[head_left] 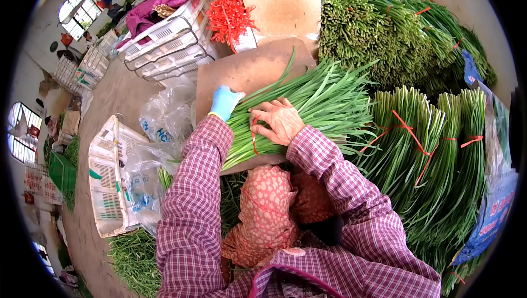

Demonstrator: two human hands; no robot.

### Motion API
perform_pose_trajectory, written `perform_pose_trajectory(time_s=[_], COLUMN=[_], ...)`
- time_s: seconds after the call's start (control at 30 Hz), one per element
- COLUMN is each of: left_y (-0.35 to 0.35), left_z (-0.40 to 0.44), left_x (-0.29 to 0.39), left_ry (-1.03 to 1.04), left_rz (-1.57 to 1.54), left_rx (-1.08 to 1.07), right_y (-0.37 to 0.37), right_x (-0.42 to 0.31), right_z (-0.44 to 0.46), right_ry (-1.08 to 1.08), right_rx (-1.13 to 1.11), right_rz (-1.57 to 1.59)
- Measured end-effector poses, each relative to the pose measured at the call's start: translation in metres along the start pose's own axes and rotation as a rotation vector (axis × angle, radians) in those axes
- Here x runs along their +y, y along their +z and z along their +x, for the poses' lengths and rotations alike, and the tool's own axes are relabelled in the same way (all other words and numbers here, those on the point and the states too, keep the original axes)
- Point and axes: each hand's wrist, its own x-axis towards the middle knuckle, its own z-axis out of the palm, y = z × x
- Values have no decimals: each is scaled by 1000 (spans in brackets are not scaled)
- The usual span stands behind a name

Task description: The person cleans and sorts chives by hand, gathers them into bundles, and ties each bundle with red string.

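Observation:
A large bunch of garlic chives lies across a brown board in front of me, leaf tips to the right and stalk ends toward the lower left. My left hand, in a light blue glove, is closed at the left side of the bunch; its fingers are mostly hidden. My bare right hand lies on top of the bunch with curled fingers. A thin red tie comes out from between its thumb and fingers and hangs over the stalks.
The board sits above my knees. A heap of red ties is behind it. Tied chive bundles lie at right, below stacked green stalks. White crates and plastic bags stand at left.

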Motion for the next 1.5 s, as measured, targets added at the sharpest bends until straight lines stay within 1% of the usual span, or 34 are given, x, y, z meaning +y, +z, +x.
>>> perform_pose_trajectory(time_s=[0.03,0.1,0.23,0.27,0.3,0.37,0.53,0.63,0.7,0.8,0.9,0.97,1.03,1.1,1.13,1.17,1.23,1.3,1.33,1.37,1.43,1.47,1.5], left_y=[-3,-15,-8,-10,-11,-7,4,-12,-13,-10,-5,-4,1,4,2,-5,-14,-24,-24,-32,-25,-23,-23], left_z=[-6,-22,-21,-21,-19,-13,-4,-31,-33,-30,-22,-21,-15,-6,-11,-15,-25,-43,-47,-63,-75,-91,-107], left_x=[12,42,43,47,46,37,16,50,58,58,42,38,30,19,16,18,24,34,32,42,38,43,47], left_ry=[0,-102,-98,-130,-127,-162,-18,-80,-132,-138,-102,-139,-130,-30,27,24,219,280,301,263,293,313,312], left_rz=[-1,221,386,379,379,313,170,268,400,443,385,286,304,140,-49,-50,-289,-296,-293,-416,-450,-416,-420], left_rx=[1,-56,1,-41,-31,-113,-103,-30,-59,-43,-23,-78,-42,-104,-137,-144,-268,-329,-344,-401,-333,-219,-231], right_y=[0,1,-1,-1,-1,-1,-4,-6,-4,-4,-4,-5,-1,-1,-1,-2,-5,-3,-6,-9,-9,-9,-10], right_x=[0,1,-2,-1,0,-1,-3,-3,-5,-4,-5,-6,-3,-3,-3,-4,-5,-6,-12,-18,-25,-30,-36], right_z=[0,1,3,3,2,2,1,2,1,2,4,4,2,2,4,5,0,-3,-3,-5,-11,-14,-20], right_ry=[-1,-2,17,10,4,-5,-11,-17,-15,-10,-16,-12,-28,-13,-15,-29,-33,-26,20,68,42,6,-3], right_rx=[0,5,-20,-9,1,1,13,14,4,4,5,-1,9,6,5,22,41,68,32,-7,80,144,176], right_rz=[0,14,7,6,7,2,25,19,-9,-17,-22,-17,-14,-36,-36,-20,8,-7,-18,-29,-19,21,78])
